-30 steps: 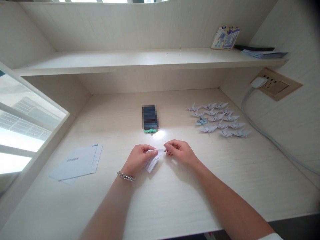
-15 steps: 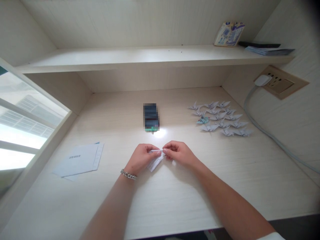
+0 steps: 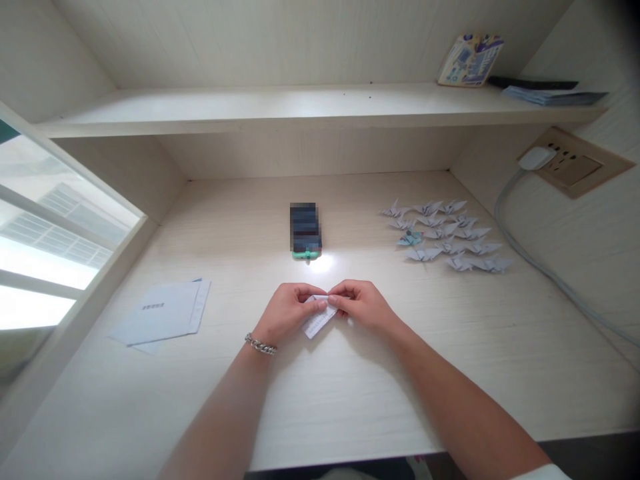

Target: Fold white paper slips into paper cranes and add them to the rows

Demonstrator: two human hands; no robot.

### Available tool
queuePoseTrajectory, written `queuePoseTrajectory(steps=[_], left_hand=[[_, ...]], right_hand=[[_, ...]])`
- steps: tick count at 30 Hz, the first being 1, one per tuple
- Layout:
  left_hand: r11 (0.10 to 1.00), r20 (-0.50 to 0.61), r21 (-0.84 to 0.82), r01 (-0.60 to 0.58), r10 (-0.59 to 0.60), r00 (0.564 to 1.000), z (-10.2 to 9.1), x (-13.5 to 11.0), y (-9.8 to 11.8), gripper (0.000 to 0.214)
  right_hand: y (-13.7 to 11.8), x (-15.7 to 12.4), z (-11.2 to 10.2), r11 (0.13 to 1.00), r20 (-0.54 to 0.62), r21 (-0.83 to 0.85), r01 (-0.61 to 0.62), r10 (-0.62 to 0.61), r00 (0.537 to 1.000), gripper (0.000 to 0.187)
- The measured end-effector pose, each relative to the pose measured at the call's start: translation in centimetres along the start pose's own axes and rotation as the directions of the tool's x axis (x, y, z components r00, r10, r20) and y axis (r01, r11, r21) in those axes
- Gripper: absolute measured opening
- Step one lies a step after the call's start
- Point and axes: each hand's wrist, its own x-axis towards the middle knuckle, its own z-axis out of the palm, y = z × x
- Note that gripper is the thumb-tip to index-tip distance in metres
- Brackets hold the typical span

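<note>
Above the middle of the desk, a small folded piece of paper [image 3: 317, 324] with print on it is pinched between both hands. My left hand [image 3: 290, 309], with a silver chain bracelet [image 3: 261, 345] at the wrist, grips its left side with thumb and fingers. On the paper's upper right edge, my right hand [image 3: 364, 304] pinches with thumb and forefinger, the fingertips of both hands nearly touching. Part of the paper is hidden behind the fingers. Several folded paper cranes [image 3: 440, 233] stand in rows at the back right; one [image 3: 410, 237] is blue-green.
A phone [image 3: 305, 230], its screen blurred, lies beyond my hands. Loose paper sheets [image 3: 167, 310] rest at the left. A cable [image 3: 540, 270] runs from the wall socket [image 3: 575, 163] down the right side. A shelf [image 3: 280, 107] spans the back, holding a patterned packet [image 3: 470, 61].
The folded paper has turned so more of its printed face shows, and my fingertips have come closer together. The whole view has shifted slightly.
</note>
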Motion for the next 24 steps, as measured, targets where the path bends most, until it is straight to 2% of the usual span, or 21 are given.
queuePoseTrajectory(steps=[4, 9, 24], left_hand=[[0.998, 0.033, -0.067, 0.009, -0.007, 0.999, -0.38, 0.03, -0.33, 0.027], [0.997, 0.052, -0.075, 0.025, -0.021, 0.998, -0.71, 0.08, -0.66, 0.027], [0.985, -0.019, -0.157, 0.071, -0.075, 0.997, -0.41, 0.17, -0.57, 0.028]], right_hand=[[0.33, 0.15, -0.22, 0.997, 0.024, 0.072, -0.038, 0.037, 0.999, 0.021], [0.17, 0.14, -0.34, 0.994, 0.037, 0.095, -0.053, 0.049, 0.998, 0.021], [-0.11, 0.0, -0.13, 0.995, -0.001, 0.081, -0.057, 0.057, 0.998, 0.023]])
